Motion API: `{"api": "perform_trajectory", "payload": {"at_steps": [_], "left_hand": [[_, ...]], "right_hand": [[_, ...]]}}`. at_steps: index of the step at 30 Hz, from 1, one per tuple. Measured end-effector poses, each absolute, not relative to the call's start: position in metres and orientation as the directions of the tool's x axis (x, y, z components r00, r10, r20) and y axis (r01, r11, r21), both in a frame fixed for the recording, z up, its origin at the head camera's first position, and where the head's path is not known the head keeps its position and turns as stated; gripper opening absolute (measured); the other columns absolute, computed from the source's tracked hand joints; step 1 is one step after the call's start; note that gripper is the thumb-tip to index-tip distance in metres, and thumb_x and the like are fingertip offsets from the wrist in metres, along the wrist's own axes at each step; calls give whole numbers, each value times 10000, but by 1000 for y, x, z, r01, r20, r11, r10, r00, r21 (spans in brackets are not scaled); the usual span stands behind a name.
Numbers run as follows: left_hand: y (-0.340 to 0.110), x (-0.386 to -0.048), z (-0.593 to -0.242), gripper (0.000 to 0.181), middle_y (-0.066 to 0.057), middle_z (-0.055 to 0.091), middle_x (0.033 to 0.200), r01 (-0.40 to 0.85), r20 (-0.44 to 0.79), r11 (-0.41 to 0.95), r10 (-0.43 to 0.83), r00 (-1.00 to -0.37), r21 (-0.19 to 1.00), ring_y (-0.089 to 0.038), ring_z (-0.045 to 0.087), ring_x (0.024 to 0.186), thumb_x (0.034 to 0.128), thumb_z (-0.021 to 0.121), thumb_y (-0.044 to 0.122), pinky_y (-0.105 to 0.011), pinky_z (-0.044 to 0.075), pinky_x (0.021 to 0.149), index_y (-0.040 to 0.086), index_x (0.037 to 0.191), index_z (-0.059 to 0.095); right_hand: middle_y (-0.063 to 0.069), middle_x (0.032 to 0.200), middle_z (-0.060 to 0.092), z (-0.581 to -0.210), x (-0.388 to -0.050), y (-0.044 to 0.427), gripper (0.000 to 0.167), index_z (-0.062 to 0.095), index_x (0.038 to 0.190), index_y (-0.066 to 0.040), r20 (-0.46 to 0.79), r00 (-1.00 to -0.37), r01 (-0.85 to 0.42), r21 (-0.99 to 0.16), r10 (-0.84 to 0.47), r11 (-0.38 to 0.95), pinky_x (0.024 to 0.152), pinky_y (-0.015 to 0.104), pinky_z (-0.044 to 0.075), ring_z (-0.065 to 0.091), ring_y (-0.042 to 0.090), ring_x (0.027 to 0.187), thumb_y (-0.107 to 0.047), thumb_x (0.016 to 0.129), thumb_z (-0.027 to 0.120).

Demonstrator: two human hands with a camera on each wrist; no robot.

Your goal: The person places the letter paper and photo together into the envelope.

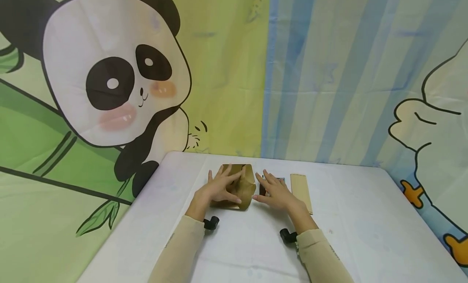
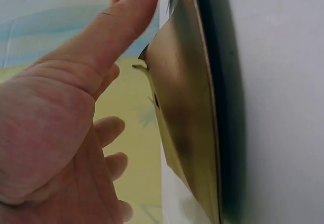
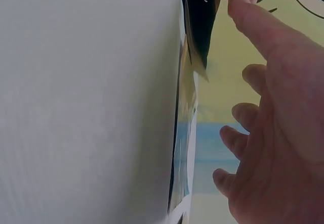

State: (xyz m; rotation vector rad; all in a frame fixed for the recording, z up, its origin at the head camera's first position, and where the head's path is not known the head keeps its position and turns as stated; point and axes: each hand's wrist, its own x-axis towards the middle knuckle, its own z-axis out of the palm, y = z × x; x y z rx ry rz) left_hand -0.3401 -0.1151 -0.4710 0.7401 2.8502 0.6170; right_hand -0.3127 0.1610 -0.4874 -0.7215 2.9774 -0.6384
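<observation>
A brown paper envelope (image 1: 248, 189), creased and bulging at its opening, lies on the white table (image 1: 248, 250). My left hand (image 1: 218, 188) is spread over its left part; in the left wrist view a gap shows between the thumb and the envelope (image 2: 185, 92). To the right, my right hand (image 1: 278, 193) hovers with loosely spread fingers above a small dark, picture-printed flat item (image 1: 262, 190), mostly hidden under it. The right wrist view shows that hand (image 3: 288, 118) apart from the things on the table, holding nothing.
A flat beige strip (image 1: 301, 187), wood or card, lies just right of my right hand. Behind the table hangs a cloth backdrop (image 1: 226, 71) printed with a panda and stripes. Each wrist carries a small black camera (image 1: 288, 236).
</observation>
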Motion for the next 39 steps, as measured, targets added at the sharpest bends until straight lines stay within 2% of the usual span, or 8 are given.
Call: {"api": "perform_trajectory", "payload": {"at_steps": [5,12,21,28,35,39], "left_hand": [[-119,-342,-472,1079,-137,54,1761,412,-53,787,488,-871,460,-450,-59,1604,761,885,535,-782,-48,1199,344,1643,293],[-117,-344,-474,1052,-158,106,1752,398,-108,775,508,-855,490,-571,65,1560,771,897,482,-824,91,1169,320,1637,322],[-115,-343,-474,1029,-158,125,1750,373,-130,761,508,-852,531,-564,108,1560,767,905,456,-786,289,1135,322,1625,354],[-116,-342,-473,1015,-166,159,1743,368,-133,758,508,-851,538,-574,205,1534,783,906,424,-748,330,1138,303,1627,356],[-112,-342,-474,718,-216,199,1720,401,-104,770,512,-853,496,-606,242,1504,972,670,538,-724,321,1166,277,1596,429],[-109,-344,-476,596,-214,195,1721,403,-108,777,510,-853,484,-603,224,1511,1016,609,525,-704,302,1192,262,1543,517]], "right_hand": [[163,1744,146,-487,-311,155,820,236,1665,-231,64,-886,-444,-402,-459,801,1249,709,115,188,429,1592,-572,1009,593],[157,1745,147,-489,-309,142,791,265,1659,-220,6,-845,-466,-498,-535,731,1232,724,158,168,450,1591,-566,1020,578],[172,1734,186,-497,-308,132,745,326,1640,-206,-20,-818,-513,-429,-575,744,1273,672,78,169,405,1603,-592,1034,523],[110,1747,162,-496,-306,129,754,304,1645,-240,-78,-812,-510,-387,-579,768,1280,660,42,131,405,1611,-627,1028,501],[100,1749,160,-495,-303,129,732,334,1633,-215,-114,-806,-509,-370,-581,778,1272,677,38,114,401,1615,-604,1037,504],[95,1748,167,-496,-303,128,728,338,1632,-227,-113,-810,-507,-361,-576,783,1273,676,51,121,394,1615,-611,1035,500]]}}
